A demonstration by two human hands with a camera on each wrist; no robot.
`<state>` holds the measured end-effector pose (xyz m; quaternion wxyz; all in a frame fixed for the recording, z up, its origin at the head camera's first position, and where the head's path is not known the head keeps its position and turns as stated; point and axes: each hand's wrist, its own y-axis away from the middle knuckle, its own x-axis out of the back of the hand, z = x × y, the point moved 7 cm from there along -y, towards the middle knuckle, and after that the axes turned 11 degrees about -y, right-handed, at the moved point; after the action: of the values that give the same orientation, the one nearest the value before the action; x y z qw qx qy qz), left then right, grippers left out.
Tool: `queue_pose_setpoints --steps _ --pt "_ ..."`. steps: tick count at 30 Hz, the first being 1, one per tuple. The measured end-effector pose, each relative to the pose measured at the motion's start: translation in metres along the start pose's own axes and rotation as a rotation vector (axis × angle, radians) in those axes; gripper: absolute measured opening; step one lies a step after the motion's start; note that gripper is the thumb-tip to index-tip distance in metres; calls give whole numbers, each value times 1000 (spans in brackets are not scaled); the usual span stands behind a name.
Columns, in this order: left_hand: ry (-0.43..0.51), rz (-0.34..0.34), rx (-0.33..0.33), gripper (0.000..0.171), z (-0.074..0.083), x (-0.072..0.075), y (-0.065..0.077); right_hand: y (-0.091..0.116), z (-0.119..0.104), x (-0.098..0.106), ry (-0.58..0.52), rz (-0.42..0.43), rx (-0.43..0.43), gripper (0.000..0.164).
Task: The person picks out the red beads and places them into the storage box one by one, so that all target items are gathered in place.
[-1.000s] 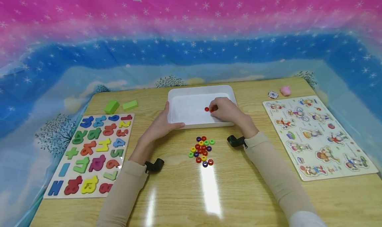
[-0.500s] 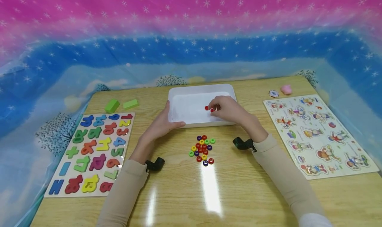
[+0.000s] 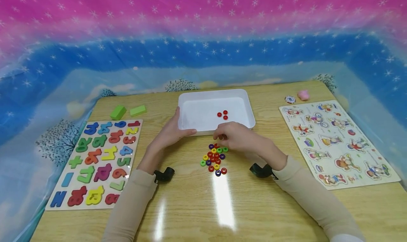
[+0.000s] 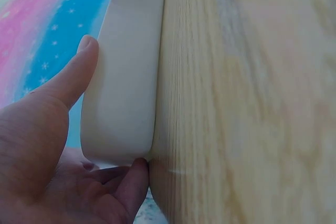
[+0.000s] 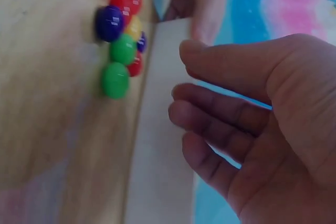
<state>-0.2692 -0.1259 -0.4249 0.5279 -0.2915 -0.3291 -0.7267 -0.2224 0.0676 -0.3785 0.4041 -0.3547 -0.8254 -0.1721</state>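
My left hand steadies the left front corner of a white plastic tray. Its thumb lies on the front rim, and the fingers bend around the tray's side in the left wrist view. Three red ring beads rest on the tray floor, toward the right. Just in front of the tray, on the table, lies a loose cluster of red, yellow, green and purple beads. Over the far edge of this cluster hovers my right hand, fingers loosely bent and apart from the thumb, with nothing between them in the right wrist view.
Left of the arms lies a number puzzle board, with two green blocks behind it. A picture puzzle board is at the right. Beyond it are a poker chip and a pink pig figure.
My right hand has let go of a red bead in the tray and come back over the front rim toward the bead cluster. My left hand has stayed at the tray corner.
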Motion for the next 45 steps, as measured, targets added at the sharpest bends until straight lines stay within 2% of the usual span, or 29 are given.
queue_pose_setpoints --steps 3,10,20,29,33,38,42,45 --pt "-3 -3 -7 118 0 0 0 -1 1 -6 22 -2 -29 10" --pt "-4 -10 -4 119 0 0 -1 -3 2 -14 109 53 -70 7" --pt "22 -10 -20 121 2 0 2 -4 2 -25 252 51 -53 6" --pt "8 -6 4 123 0 1 2 -6 2 -27 243 56 -51 8" --pt "11 -8 -8 122 1 1 2 -7 2 -26 244 52 -48 9" --pt "21 -5 -22 119 1 1 2 -5 -5 -14 200 66 -40 4" --pt "12 -4 -8 117 0 0 1 -4 -7 12 110 125 -43 10" --pt "1 -7 1 117 -1 0 1 -6 3 31 83 167 -71 13"
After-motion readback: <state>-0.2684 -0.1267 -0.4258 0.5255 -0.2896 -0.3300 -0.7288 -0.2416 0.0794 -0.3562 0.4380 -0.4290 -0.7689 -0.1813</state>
